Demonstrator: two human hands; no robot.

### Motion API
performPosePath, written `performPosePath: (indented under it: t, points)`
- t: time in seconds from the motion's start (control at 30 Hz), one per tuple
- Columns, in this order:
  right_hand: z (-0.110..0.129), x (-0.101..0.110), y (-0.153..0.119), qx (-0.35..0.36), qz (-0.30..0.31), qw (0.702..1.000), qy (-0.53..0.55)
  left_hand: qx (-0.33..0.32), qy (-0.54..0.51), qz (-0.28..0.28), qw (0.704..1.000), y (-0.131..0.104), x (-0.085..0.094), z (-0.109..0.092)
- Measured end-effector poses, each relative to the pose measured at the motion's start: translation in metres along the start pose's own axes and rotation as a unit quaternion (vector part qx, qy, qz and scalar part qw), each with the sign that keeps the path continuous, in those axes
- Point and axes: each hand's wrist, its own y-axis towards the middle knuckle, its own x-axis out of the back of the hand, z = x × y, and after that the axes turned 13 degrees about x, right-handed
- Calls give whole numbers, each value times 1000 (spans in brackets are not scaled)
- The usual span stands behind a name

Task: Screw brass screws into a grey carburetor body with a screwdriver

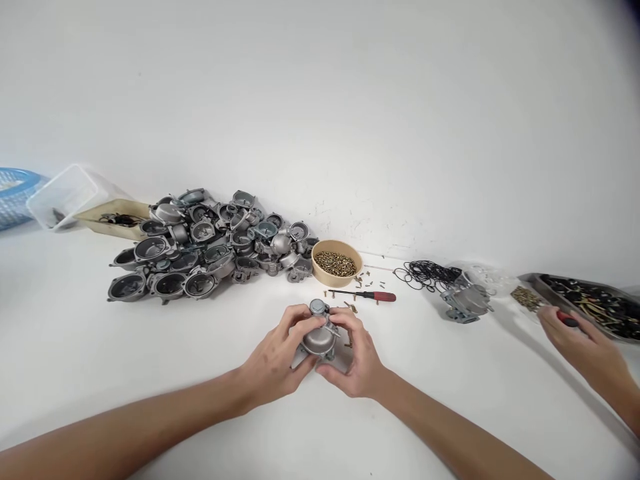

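A grey metal housing (319,340) with a round cap at its top is held between both hands near the table's middle. My left hand (280,350) grips its left side, thumb and fingers around it. My right hand (357,353) holds the right side, fingertips at the upper edge and thumb low. Just beyond the housing lie loose brass screws (351,307) and a screwdriver (383,296) with a red and black handle. A round tan bowl (337,280) full of small brass screws stands behind them. The housing's underside is hidden.
Many grey metal housings (203,232) are heaped at left, beside a tan tray (115,228), a clear bin (75,197) and a blue basket (15,207). Black rings (429,275), another housing (466,301) and a metal tray (537,280) lie right, where another person's hand (580,347) holds a red-and-black handle.
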Motion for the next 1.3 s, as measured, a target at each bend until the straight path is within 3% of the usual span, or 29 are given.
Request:
performPosePath:
  t: [0.27, 0.5, 0.7, 0.9, 1.03, 1.3]
  points:
    - [3, 1, 3, -5, 3, 1000, 4, 16, -51, 8, 999, 0, 2, 1]
    - [3, 1, 1, -4, -3, 1000, 20, 143, -207, 10, 968, 4, -1, 0]
    - [2, 2, 2, 16, -17, 999, 22, 264, -237, 98, 930, 7, 1, 1]
    - [2, 4, 1, 19, -41, 999, 10, 251, -306, 172, 902, 9, 10, 9]
    - [3, 5, 2, -2, -20, 1000, 9, 246, -346, 209, 881, 14, 16, 18]
    - [3, 6, 4, -28, 11, 999, 21, 245, -397, 212, 859, 21, 19, 23]
